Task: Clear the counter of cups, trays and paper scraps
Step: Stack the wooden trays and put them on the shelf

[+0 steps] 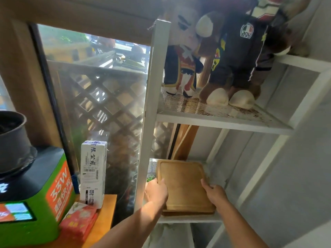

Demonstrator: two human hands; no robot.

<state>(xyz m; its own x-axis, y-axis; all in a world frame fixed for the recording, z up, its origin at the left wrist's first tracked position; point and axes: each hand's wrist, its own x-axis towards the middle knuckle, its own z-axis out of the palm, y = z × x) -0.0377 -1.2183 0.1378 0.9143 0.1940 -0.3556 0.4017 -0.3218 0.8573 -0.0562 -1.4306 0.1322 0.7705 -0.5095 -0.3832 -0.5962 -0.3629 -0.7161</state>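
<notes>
Standing tall by the window is the white rack (154, 97), and everything else sits around it. Two stuffed toys (223, 56) stand on its upper mesh shelf. To the side of the rack is a green machine (35, 199) with a dark pot (12, 142) on top, and a white box (93, 172) stands between that machine and the rack. On the rack's lower shelf lies the wooden tray (182, 183), flat, and it seems to rest on another tray under it. The left hand (156, 192) grips the tray's left edge, thumb on top. The right hand (215, 193) holds its right edge, fingers curled on the rim. So the tray lies right between the two hands, and both touch it. I think the step is putting the tray away on the rack. To do it well, push it straight back with both hands even, keep it level, and line up its edges with the tray below so it does not hang over the front of the shelf.
</notes>
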